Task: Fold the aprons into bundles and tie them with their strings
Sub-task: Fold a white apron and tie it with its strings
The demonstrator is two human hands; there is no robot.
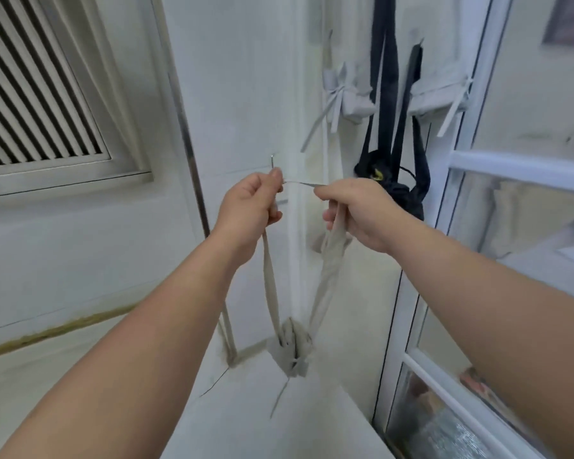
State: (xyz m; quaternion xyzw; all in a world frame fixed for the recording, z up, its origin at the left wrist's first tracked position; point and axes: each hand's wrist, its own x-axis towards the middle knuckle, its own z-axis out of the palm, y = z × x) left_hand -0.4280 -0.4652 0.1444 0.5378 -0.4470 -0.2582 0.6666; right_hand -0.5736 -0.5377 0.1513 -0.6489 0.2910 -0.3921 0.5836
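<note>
Wall hook (272, 159), louvred vent (30, 94), beige apron strap (327, 266)

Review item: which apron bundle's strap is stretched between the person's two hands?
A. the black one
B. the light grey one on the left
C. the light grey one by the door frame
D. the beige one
D: the left hand and right hand each grip the strap running down to the beige bundle. The black bundle and both light grey bundles hang behind, unheld.
</note>
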